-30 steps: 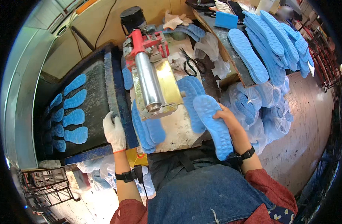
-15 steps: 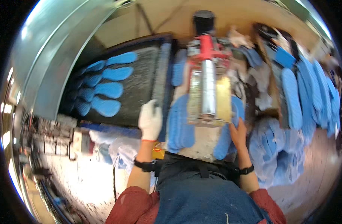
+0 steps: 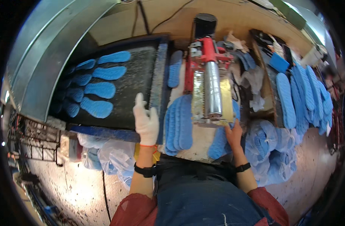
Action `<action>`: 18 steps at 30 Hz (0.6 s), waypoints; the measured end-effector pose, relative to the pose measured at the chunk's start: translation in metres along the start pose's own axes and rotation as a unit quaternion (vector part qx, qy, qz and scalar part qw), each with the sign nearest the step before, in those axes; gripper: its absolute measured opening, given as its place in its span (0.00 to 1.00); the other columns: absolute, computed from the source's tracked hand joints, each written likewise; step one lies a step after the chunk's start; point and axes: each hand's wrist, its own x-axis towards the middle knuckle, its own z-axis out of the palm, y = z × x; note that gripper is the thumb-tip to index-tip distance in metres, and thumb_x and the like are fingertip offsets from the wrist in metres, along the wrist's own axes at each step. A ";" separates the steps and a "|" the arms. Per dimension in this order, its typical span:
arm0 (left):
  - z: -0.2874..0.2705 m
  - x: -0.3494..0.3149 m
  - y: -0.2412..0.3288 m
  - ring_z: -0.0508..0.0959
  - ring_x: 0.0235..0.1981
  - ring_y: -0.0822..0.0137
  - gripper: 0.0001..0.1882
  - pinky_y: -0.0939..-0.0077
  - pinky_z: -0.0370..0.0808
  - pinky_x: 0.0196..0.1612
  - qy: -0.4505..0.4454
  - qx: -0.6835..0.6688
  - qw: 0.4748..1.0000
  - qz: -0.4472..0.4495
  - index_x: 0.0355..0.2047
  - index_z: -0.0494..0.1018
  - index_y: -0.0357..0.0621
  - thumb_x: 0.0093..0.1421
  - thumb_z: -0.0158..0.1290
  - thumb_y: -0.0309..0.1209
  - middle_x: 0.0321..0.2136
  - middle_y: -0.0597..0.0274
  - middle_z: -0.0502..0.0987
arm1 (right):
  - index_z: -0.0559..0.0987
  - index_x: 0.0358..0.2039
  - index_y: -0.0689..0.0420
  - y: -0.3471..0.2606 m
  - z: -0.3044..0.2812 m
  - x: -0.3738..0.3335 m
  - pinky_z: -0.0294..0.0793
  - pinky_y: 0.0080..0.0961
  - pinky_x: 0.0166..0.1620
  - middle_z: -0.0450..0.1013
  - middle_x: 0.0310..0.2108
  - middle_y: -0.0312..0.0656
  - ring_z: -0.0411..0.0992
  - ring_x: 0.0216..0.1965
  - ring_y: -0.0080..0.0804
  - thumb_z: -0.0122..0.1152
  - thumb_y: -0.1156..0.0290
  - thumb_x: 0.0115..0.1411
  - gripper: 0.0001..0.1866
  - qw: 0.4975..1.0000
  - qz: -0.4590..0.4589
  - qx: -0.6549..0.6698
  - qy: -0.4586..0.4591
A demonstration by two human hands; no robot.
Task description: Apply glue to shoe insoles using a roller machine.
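My left hand [image 3: 146, 122], in a white glove, hovers at the near right part of a dark conveyor bed [image 3: 136, 75]. Its fingers are apart and it holds nothing. My bare right hand [image 3: 234, 135] is at the right edge of a blue insole [image 3: 218, 144], by the front right corner of a roller machine [image 3: 213, 90]. The thumb lies along the insole; the other fingers are partly hidden. A row of upright-lying blue insoles [image 3: 179, 124] overlaps on the bench, left of the machine. Several more blue insoles [image 3: 99, 88] lie in pairs on the conveyor bed.
A metal hood [image 3: 48, 56] rises at the far left. On the right, a wooden-sided box [image 3: 263, 71] borders a bunch of blue insoles [image 3: 310, 90]. Clear bags of blue pieces [image 3: 268, 150] are below it, and more plastic bags [image 3: 118, 154] lie beneath the conveyor.
My left hand's index finger is now stretched out, and its fingers have spread. My right hand stays by the same insole. The whole view has shifted slightly and become sharper.
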 end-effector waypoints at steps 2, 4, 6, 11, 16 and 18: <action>-0.001 -0.001 -0.001 0.75 0.40 0.62 0.38 0.78 0.76 0.34 -0.015 -0.082 0.995 -0.057 0.68 0.46 0.44 0.58 0.47 0.18 0.58 0.48 0.62 | 0.71 0.44 0.61 0.003 -0.002 0.000 0.71 0.48 0.33 0.74 0.27 0.60 0.74 0.32 0.60 0.61 0.59 0.55 0.22 0.999 0.031 -0.003 -0.006; 0.002 -0.003 0.006 0.74 0.46 0.59 0.40 0.78 0.77 0.34 -0.022 -0.129 0.990 -0.049 0.68 0.42 0.45 0.59 0.46 0.17 0.62 0.47 0.56 | 0.71 0.42 0.61 -0.002 0.001 0.000 0.71 0.48 0.33 0.73 0.27 0.60 0.73 0.31 0.60 0.61 0.59 0.55 0.21 1.000 0.023 0.011 -0.017; 0.003 -0.004 0.012 0.73 0.52 0.55 0.42 0.78 0.78 0.34 -0.022 -0.169 0.984 -0.042 0.69 0.38 0.47 0.59 0.45 0.16 0.66 0.46 0.51 | 0.70 0.42 0.60 -0.004 -0.003 -0.002 0.71 0.49 0.33 0.74 0.26 0.60 0.73 0.30 0.60 0.61 0.59 0.55 0.21 0.999 0.029 0.008 -0.020; 0.003 -0.005 0.009 0.66 0.60 0.47 0.44 0.77 0.81 0.37 -0.073 -0.183 0.980 0.002 0.69 0.32 0.51 0.56 0.38 0.11 0.68 0.46 0.46 | 0.70 0.43 0.60 -0.003 0.001 -0.005 0.71 0.49 0.30 0.74 0.23 0.58 0.73 0.26 0.60 0.60 0.58 0.55 0.21 0.999 -0.016 -0.041 -0.020; 0.000 -0.003 0.008 0.64 0.61 0.45 0.47 0.74 0.82 0.37 -0.065 -0.246 0.967 -0.022 0.69 0.30 0.53 0.51 0.29 0.07 0.68 0.46 0.43 | 0.70 0.42 0.61 -0.006 -0.003 -0.004 0.71 0.49 0.28 0.73 0.22 0.58 0.73 0.24 0.59 0.60 0.59 0.55 0.21 0.998 -0.017 -0.061 -0.016; -0.004 -0.001 0.013 0.63 0.62 0.45 0.47 0.64 0.79 0.46 -0.068 -0.305 0.947 -0.075 0.69 0.33 0.52 0.49 0.28 0.07 0.68 0.47 0.42 | 0.70 0.42 0.61 -0.006 -0.003 -0.004 0.71 0.49 0.28 0.73 0.22 0.58 0.73 0.24 0.58 0.60 0.59 0.56 0.21 0.998 -0.010 -0.059 -0.026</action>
